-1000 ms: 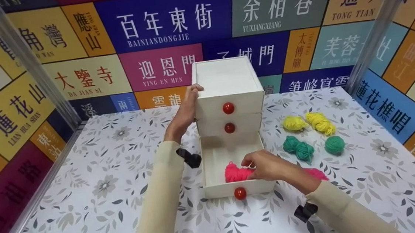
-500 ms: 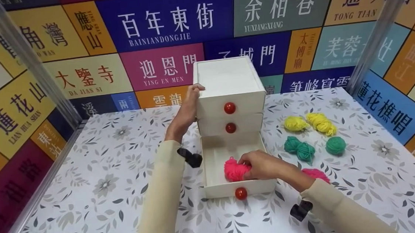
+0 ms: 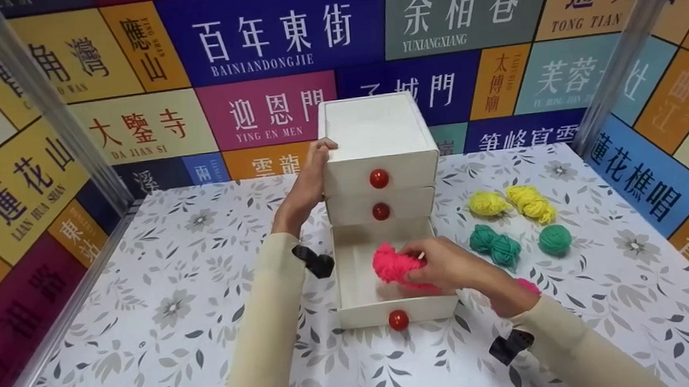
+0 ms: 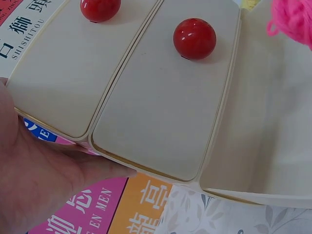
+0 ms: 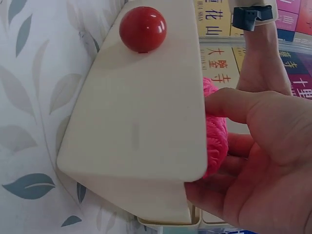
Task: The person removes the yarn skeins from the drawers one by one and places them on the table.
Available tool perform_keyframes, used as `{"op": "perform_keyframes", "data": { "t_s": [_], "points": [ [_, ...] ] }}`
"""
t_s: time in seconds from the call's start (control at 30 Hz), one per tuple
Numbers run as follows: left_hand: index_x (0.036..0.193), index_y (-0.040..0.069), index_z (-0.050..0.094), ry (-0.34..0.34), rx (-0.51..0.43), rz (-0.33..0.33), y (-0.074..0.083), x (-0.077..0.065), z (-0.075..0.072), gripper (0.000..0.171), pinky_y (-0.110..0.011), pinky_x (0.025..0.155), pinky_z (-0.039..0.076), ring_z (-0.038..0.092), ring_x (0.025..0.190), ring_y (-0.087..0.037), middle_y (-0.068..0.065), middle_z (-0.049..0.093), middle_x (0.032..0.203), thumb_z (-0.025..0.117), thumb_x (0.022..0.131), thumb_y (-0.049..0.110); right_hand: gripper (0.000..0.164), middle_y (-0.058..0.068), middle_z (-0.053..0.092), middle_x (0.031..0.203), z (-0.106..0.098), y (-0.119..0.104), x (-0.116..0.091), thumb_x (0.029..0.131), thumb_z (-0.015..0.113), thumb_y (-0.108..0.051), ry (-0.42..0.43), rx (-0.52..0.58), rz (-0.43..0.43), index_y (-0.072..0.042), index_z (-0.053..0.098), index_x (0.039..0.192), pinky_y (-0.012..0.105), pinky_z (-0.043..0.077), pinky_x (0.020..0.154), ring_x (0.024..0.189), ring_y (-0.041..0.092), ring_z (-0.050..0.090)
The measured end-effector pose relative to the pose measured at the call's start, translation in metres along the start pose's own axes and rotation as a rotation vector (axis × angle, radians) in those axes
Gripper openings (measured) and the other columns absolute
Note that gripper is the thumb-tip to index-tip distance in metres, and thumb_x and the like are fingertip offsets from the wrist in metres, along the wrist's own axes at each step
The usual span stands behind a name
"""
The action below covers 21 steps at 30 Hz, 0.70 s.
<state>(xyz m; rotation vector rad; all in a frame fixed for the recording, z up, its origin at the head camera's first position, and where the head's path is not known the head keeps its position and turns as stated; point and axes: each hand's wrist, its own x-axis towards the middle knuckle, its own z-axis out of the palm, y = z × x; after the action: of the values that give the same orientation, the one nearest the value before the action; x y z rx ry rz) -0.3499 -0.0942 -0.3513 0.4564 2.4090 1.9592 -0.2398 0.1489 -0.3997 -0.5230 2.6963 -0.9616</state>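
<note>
A small white chest of drawers point(image 3: 376, 123) with red knobs stands on the table, its bottom drawer point(image 3: 360, 316) pulled out. At the chest's upper left edge, my left hand point(image 3: 312, 174) holds it, fingertips over the top and the rest along the side. My right hand point(image 3: 448, 263) grips a skein of bright pink yarn point(image 3: 394, 264) inside the open drawer, its left end tilted up. In the right wrist view, thumb and fingers close round the pink skein point(image 5: 215, 139), partly hidden behind the drawer front point(image 5: 141, 112).
Right of the chest lie yellow yarn bundles point(image 3: 531, 204), a twisted green skein point(image 3: 495, 246) and a green yarn ball point(image 3: 555, 240). More pink yarn point(image 3: 529, 285) shows behind my right wrist. Sign-printed panels point(image 3: 270, 30) stand behind the table.
My right hand has closed on the pink skein and raised it somewhat off the drawer's floor, tilting it. The left hand has stayed on the chest.
</note>
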Motion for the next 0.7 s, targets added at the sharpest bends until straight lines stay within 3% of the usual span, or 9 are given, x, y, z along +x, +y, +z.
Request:
{"op": "perform_keyframes", "data": {
  "t_s": [0.27,0.7],
  "points": [
    [0.13,0.025,0.036,-0.004,0.012,0.002,0.001,-0.001,0.0,0.031,-0.065,0.098,0.045,0.05,0.123,-0.038,-0.015,0.037,0.143,0.023,0.108,0.043,0.043,0.015,0.069,0.111,-0.013,0.001,-0.011,0.087,0.071,-0.01,0.038,0.041,-0.014,-0.002,0.064,0.128,0.034,0.054,0.082,0.094,0.022,0.061],
    [0.129,0.025,0.036,-0.011,-0.006,-0.001,-0.001,0.0,-0.002,0.032,-0.061,0.095,0.047,0.053,0.117,-0.037,-0.018,0.04,0.139,0.022,0.108,0.044,0.038,0.011,0.07,0.104,-0.036,0.016,-0.038,0.087,0.071,-0.017,0.101,0.049,0.023,-0.006,0.067,0.123,0.03,0.052,0.073,0.09,0.021,0.061]
  ]
}}
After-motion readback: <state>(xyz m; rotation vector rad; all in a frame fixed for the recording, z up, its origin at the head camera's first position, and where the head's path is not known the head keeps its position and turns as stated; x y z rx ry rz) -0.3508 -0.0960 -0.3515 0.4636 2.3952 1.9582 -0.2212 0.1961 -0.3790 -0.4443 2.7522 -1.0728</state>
